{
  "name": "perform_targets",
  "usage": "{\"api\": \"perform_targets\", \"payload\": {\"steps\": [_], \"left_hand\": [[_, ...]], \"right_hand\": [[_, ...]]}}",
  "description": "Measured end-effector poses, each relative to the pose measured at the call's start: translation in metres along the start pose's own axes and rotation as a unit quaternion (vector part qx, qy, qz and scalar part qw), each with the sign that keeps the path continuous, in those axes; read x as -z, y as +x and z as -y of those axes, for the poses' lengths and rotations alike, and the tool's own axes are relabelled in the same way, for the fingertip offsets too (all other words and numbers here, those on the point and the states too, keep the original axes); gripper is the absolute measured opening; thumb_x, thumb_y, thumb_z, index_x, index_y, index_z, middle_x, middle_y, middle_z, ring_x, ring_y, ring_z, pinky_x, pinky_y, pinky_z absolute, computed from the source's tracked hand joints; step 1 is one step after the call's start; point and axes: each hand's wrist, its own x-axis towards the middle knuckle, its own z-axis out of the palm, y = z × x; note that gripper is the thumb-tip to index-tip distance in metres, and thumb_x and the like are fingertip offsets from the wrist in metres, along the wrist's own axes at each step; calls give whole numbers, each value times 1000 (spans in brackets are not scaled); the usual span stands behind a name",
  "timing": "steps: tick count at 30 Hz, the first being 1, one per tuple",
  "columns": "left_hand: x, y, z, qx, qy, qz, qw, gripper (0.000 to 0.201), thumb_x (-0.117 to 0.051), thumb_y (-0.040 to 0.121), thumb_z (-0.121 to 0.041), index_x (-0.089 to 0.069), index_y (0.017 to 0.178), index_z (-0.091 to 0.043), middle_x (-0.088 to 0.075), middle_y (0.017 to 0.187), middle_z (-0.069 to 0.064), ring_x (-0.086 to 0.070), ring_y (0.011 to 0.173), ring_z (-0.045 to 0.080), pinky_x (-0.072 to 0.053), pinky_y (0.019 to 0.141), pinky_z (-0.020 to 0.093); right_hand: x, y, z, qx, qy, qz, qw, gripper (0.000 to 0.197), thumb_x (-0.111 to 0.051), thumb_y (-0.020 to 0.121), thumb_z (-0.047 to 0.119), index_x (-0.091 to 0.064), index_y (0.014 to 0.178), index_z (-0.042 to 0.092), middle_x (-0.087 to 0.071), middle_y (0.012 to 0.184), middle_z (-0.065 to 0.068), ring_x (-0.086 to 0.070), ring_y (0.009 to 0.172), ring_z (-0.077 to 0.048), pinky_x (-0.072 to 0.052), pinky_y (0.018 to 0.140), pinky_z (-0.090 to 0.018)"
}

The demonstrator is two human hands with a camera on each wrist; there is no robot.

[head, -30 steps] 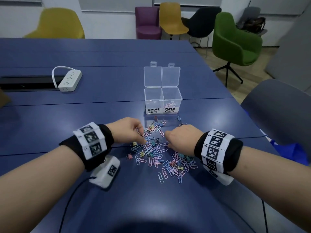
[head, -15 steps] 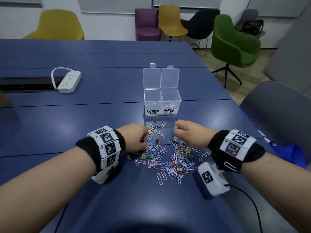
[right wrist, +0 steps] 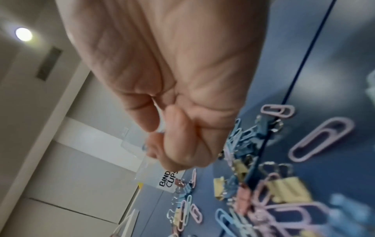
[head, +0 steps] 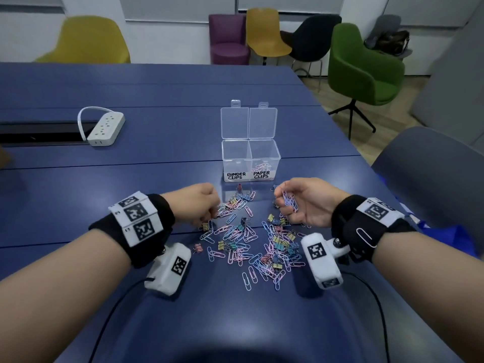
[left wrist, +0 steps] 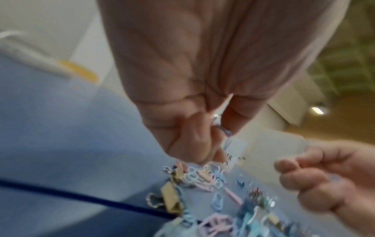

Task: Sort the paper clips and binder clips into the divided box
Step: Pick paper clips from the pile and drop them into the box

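The right hand, palm up, cups a bunch of blue and pink paper clips (left hand curls fingers around a clip) near the clear plastic divided box.

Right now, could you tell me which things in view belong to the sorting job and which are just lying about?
Part of the job:
- divided box, both lids open
- loose clip pile on the table
- bunch of paper clips held in the right hand
- left hand, pinching clips at the pile's edge

Just lying about:
- power strip
- chairs, e.g. the green chair
- dark bag on a far chair
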Motion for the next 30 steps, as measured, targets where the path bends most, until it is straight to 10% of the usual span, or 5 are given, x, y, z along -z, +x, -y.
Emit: {"api": "perform_targets", "payload": {"steps": [8, 13, 16, 20, 30], "left_hand": [[8, 4, 4, 51, -224, 26, 973, 26, -30, 89, 10, -49, 85, -7, -52, 67, 12, -45, 47, 15, -36, 37, 19], [4, 4, -3, 70, -259, 57, 962, 26, -40, 94, -15, -51, 71, -9, -40, 58, 1, -33, 47, 13, -23, 37, 19], [-1, 7, -6, 34, -81, -20, 996, 37, -52, 94, -36, -48, 64, -15, -40, 55, -4, -32, 46, 13, -24, 42, 20], [-4, 10, -3, -38, 274, -93, 957, 28, -70, 77, -44, -58, 82, -19, -58, 77, -5, -55, 75, 17, -41, 65, 27], [-18, 13, -10, -30, 335, -90, 938, 43, -70, 69, -59, -59, 83, -19, -59, 75, -4, -59, 76, 18, -47, 64, 29]], "right_hand": [[-28, 21, 13, -17, -259, -48, 965, 27, -48, 98, 30, -49, 75, 16, -31, 56, 4, -28, 37, -6, -22, 33, -14], [-47, 23, 16, 111, -657, -75, 742, 25, -43, 98, 22, -65, 107, 17, -65, 101, -1, -60, 83, -17, -44, 70, -25], [-53, 25, 14, 123, -730, -63, 669, 27, -39, 99, 23, -59, 117, 26, -65, 116, -3, -57, 95, -25, -41, 76, -28], [-55, 29, 11, 101, -769, -41, 630, 38, -36, 98, 16, -49, 128, 36, -63, 117, -10, -59, 93, -30, -46, 75, -33], [-41, 19, 13, 96, -745, -47, 658, 27, -41, 98, 30, -63, 98, 15, -63, 97, -6, -59, 92, -28, -43, 76, -32]]}}
